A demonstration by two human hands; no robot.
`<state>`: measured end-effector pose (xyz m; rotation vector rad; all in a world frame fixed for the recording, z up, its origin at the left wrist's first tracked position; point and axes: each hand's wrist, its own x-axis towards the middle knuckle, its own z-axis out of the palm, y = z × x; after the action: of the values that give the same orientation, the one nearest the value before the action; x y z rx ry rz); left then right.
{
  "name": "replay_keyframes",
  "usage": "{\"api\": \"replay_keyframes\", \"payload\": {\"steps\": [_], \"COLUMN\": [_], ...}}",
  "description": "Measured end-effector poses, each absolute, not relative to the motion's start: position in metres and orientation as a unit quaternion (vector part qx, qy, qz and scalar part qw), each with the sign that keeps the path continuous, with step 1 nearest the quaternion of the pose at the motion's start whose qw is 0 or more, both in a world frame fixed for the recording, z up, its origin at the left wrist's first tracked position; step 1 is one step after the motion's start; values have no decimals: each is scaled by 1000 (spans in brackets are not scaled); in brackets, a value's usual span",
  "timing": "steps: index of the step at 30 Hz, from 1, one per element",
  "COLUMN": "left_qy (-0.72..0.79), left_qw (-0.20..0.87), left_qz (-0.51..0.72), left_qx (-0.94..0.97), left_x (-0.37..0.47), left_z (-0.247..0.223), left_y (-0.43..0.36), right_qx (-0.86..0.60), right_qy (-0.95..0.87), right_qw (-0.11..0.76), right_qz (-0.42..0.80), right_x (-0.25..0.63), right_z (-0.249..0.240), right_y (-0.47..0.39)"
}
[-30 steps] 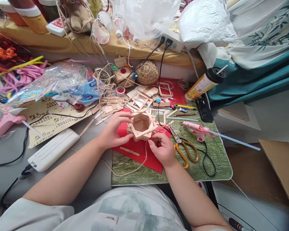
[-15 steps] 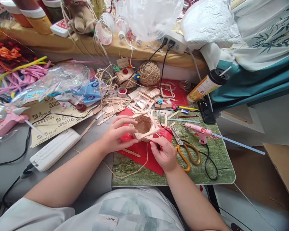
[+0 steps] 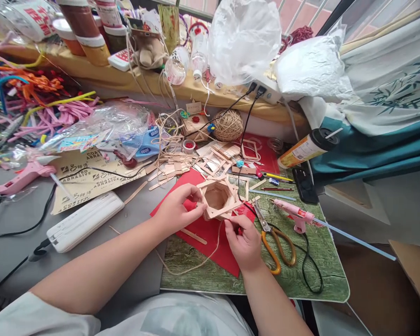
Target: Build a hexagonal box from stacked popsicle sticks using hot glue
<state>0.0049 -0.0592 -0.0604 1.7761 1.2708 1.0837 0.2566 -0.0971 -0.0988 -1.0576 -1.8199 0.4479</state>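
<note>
A six-sided box of stacked craft sticks (image 3: pixel 233 206) stands on red sheet material (image 3: pixel 210 252), its top open. At the box's left rim is my left hand (image 3: pixel 182 207), thumb and fingertips pinched together on the edge. My right hand (image 3: pixel 245 240) is closed in a pinch by the box's lower right edge; whatever is between its fingertips is hidden. A strand of twine (image 3: pixel 210 253) meets the box's lower edge just beside those fingertips and curves away to the left. A single craft stick (image 3: pixel 194 236) lies in front of the box.
Scissors (image 3: pixel 275 240) and a pink glue gun (image 3: pixel 294 212) lie to the right, near a drink cup (image 3: pixel 308 148) and phone (image 3: pixel 305 185). Loose craft sticks (image 3: pixel 175 165) and a twine ball (image 3: pixel 228 125) are behind. At left are a white power strip (image 3: pixel 86 221) and another pink glue gun (image 3: pixel 26 177).
My left hand's fingers, spread over the box before, have drawn together at its left rim. My right hand keeps its pinch by the lower edge. The camera view has shifted.
</note>
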Motion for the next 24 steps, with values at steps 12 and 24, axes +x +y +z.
{"api": "replay_keyframes", "payload": {"steps": [12,24], "left_qy": [473,410], "left_qw": [400,589], "left_qz": [442,470], "left_qx": [649,514], "left_x": [1,4], "left_z": [-60,-76], "left_y": [-55,-45], "right_qx": [-461,-503], "right_qy": [-711,-661], "right_qw": [493,527], "right_qz": [198,181], "right_x": [259,253], "right_z": [-114,-104], "right_y": [-98,-84]}}
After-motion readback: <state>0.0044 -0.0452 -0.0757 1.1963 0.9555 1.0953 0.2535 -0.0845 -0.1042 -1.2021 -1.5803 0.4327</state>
